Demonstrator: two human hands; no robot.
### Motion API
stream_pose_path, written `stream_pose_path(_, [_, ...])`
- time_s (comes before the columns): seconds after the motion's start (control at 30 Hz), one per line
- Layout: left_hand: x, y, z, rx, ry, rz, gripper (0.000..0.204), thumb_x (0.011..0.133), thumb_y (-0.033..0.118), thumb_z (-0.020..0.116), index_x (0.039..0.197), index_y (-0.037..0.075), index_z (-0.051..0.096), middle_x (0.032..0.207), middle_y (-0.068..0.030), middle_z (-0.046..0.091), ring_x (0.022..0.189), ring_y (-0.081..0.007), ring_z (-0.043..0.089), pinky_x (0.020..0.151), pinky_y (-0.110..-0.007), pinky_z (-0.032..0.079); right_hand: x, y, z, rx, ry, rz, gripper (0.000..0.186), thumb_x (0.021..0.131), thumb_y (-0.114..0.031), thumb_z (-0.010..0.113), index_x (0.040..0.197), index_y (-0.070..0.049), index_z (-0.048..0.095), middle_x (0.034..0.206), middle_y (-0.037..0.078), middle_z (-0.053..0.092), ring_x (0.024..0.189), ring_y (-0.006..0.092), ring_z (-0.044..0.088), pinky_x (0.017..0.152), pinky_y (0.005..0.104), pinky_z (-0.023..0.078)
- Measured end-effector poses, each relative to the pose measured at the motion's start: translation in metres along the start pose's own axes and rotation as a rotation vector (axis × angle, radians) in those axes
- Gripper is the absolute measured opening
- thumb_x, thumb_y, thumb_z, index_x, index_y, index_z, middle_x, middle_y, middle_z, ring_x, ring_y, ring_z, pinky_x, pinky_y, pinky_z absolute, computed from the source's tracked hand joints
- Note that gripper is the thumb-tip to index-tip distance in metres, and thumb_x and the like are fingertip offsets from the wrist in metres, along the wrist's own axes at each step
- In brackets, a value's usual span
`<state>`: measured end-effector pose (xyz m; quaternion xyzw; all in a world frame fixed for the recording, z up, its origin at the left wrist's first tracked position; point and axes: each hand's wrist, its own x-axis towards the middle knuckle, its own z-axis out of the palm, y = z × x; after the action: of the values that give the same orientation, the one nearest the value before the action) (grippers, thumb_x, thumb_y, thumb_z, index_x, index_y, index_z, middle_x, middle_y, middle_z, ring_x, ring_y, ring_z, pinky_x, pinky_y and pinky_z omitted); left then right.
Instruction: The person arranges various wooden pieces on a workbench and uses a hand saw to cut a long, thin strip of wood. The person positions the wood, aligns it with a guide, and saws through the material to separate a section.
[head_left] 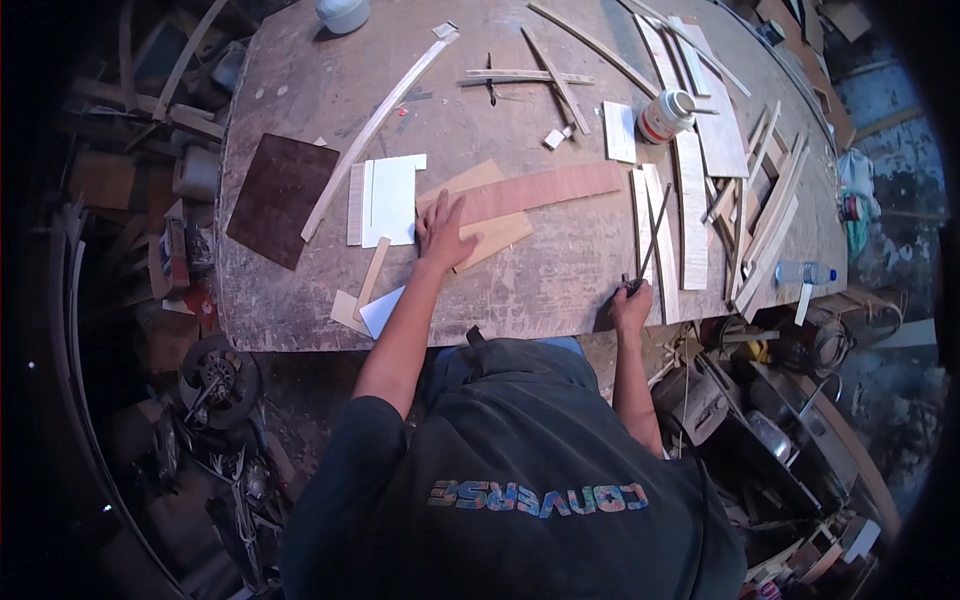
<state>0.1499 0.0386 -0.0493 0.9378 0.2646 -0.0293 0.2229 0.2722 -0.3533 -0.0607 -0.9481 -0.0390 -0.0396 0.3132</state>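
Observation:
My left hand [443, 230] lies with fingers spread on the left end of a reddish wooden strip [545, 195]. Under that strip are pieces of pale thin board [508, 240], set at an angle. A white panel [392, 195] lies just left of the hand. Near the table's front edge, my right hand [632, 305] is closed around the dark handle of a long thin tool [658, 227]. The tool's narrow rod points away from me over two pale wood strips [660, 255]; its exact kind is unclear.
A brown sheet [283, 200] and a long curved strip [380, 120] lie left on the worktable [500, 310]. Toward the right are a glue-like white jar [666, 116], stacked wood strips [770, 220] and a plastic bottle [805, 272]. Clutter surrounds the table, including a wheel [220, 380].

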Motion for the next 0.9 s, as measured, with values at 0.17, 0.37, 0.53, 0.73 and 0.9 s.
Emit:
stream_pose_path(0.17, [-0.012, 0.029, -0.013, 0.016, -0.047, -0.151, 0.112, 0.067, 0.053, 0.086, 0.159, 0.027, 0.027, 0.167, -0.0161, 0.008, 0.153, -0.0401, 0.006, 0.118, -0.066, 0.005, 0.021, -0.049, 0.029, 0.144, -0.191, -0.096, 0.022, 0.08, -0.006, 0.064, 0.098, 0.002, 0.056, 0.094, 0.022, 0.056, 0.09, 0.0415, 0.059, 0.082, 0.0477, 0.048])
stream_pose_path(0.37, [-0.008, 0.028, -0.032, -0.026, -0.122, -0.192, 0.112, 0.061, 0.053, 0.089, 0.155, 0.034, 0.033, 0.167, -0.016, 0.01, 0.154, -0.0422, -0.004, 0.117, -0.07, 0.007, 0.092, -0.063, 0.034, -0.025, 0.006, -0.102, 0.026, 0.079, -0.01, 0.069, 0.097, 0.003, 0.056, 0.11, 0.027, 0.053, 0.103, 0.0441, 0.052, 0.091, 0.0503, 0.044])
stream_pose_path(0.53, [-0.009, -0.002, -0.009, -0.022, 0.147, 0.027, 0.088, 0.069, 0.042, 0.088, 0.146, 0.023, 0.05, 0.14, -0.0144, 0.047, 0.134, -0.0353, 0.039, 0.113, -0.055, 0.03, 0.114, -0.027, 0.002, -0.248, -0.065, 0.176, 0.051, 0.078, -0.029, 0.079, 0.109, 0.006, 0.06, 0.122, 0.027, 0.054, 0.116, 0.0443, 0.051, 0.101, 0.0507, 0.043])
stream_pose_path(0.73, [-0.008, 0.008, -0.022, -0.06, 0.092, -0.058, 0.086, 0.07, 0.037, 0.088, 0.141, 0.006, 0.052, 0.129, -0.0133, 0.052, 0.126, -0.033, 0.046, 0.109, -0.044, 0.038, 0.113, 0.014, -0.015, -0.262, 0.091, 0.069, 0.055, 0.083, -0.038, 0.074, 0.111, 0.007, 0.059, 0.12, 0.028, 0.055, 0.111, 0.0457, 0.053, 0.098, 0.0509, 0.045])
stream_pose_path(0.9, [-0.009, 0.01, -0.023, -0.043, 0.109, -0.033, 0.085, 0.071, 0.038, 0.087, 0.14, 0.004, 0.052, 0.128, -0.013, 0.052, 0.125, -0.0321, 0.047, 0.108, -0.043, 0.04, 0.136, 0.063, -0.038, -0.33, 0.133, 0.071, 0.051, 0.083, -0.033, 0.075, 0.11, 0.007, 0.057, 0.117, 0.028, 0.056, 0.11, 0.0463, 0.054, 0.095, 0.051, 0.045])
